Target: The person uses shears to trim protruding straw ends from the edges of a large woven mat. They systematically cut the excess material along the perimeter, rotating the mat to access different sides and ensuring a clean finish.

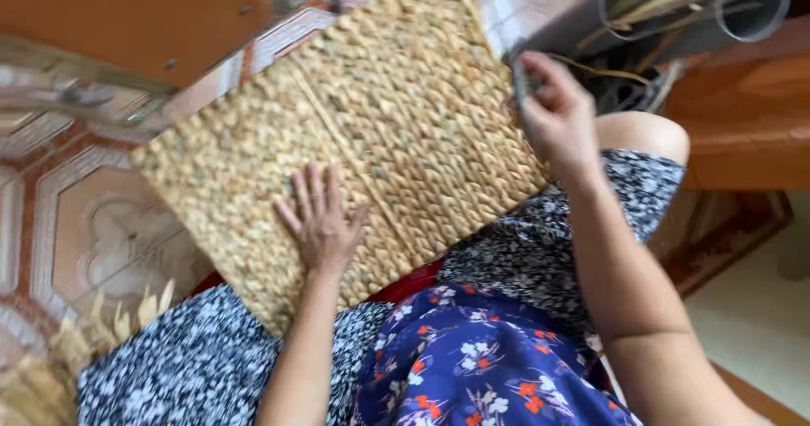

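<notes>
One woven straw mat lies tilted across the person's lap, its lower edge on the floral-clad knees. One left hand presses flat on the mat near that lower edge, fingers spread. One right hand hovers just off the mat's right edge, fingers curled around a thin dark strand; two grey tubes lie beyond.
</notes>
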